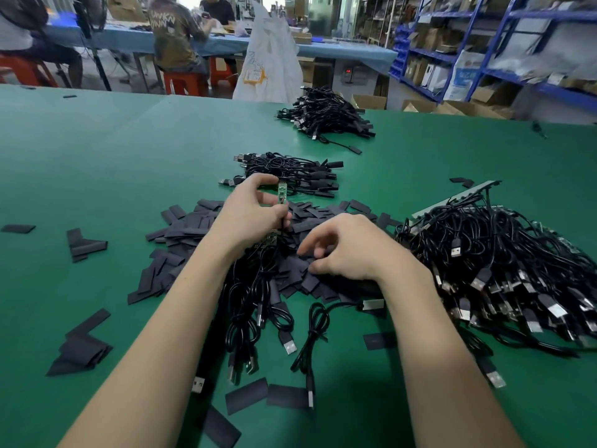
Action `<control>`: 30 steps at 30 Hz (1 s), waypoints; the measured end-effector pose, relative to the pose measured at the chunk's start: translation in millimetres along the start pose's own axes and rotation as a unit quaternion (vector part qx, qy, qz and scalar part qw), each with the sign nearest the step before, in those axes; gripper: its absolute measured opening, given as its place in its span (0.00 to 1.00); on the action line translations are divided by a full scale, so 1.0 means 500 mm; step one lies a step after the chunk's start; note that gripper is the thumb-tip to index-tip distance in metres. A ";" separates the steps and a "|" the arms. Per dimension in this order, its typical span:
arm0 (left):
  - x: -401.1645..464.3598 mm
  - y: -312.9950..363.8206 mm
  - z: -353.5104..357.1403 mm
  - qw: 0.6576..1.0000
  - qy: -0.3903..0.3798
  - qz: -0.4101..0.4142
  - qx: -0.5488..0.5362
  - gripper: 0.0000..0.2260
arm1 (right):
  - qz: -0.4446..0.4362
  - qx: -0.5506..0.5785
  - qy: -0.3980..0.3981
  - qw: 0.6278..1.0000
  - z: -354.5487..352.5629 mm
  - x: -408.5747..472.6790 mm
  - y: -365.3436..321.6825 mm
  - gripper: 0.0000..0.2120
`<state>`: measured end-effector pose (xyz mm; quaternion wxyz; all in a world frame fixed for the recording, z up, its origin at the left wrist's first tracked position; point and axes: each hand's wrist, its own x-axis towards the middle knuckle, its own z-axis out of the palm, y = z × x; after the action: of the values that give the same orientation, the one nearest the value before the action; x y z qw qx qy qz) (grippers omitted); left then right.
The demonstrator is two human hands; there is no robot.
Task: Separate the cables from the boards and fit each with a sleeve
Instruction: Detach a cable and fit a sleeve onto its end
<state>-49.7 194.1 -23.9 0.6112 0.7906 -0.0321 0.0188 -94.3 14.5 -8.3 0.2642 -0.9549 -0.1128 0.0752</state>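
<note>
A green worktop (97, 163) carries everything here. Toward its far edge, right of centre, lies a heap of black cables with sleeves fitted (324, 116), and nearer in sits a second, smaller finished heap (287, 173). Along the right edge sprawls a large tangle of unprocessed cables (504, 273), its USB plugs fanned toward the near right corner, with a pale board strip (452, 198) poking out at its far side and pointing toward the far right. A spread of flat black sleeves (190, 227) covers the middle of the worktop, and loose ones are scattered toward the left edge and the near edge. Beyond the far edge stand a white sack (268, 66), blue shelving (484, 43) and seated people at a blue table (200, 43).

The left hand (248, 215) is curled, fingers and thumb pinching a small green circuit board (282, 192) held above the sleeve pile. The board stands nearly upright, its long axis running up and down, its free end pointing away toward the smaller finished heap. A bundle of black cables (255, 299) trails from under that hand toward the near edge, plugs (289, 345) nearest the person.

The right hand (349, 247) rests just beside it on the sleeve pile, fingers loosely curled downward with their tips among the sleeves; whether they have hold of one I cannot tell.
</note>
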 end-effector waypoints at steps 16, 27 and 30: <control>-0.010 -0.001 0.023 0.999 -0.007 0.043 0.000 0.10 | -0.059 0.066 0.105 0.991 0.010 0.026 0.041 0.03; -0.015 0.004 0.038 0.994 -0.068 0.082 0.040 0.07 | 0.036 0.349 0.275 0.895 0.013 0.005 0.052 0.02; -0.021 0.008 0.048 0.993 -0.074 0.087 0.029 0.07 | 0.034 0.455 0.273 0.847 0.011 0.006 0.039 0.02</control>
<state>-60.7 169.9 -26.7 0.5802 0.8013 -0.1451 0.0139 -89.2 1.4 -23.4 0.6867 -0.7128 0.0432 -0.1364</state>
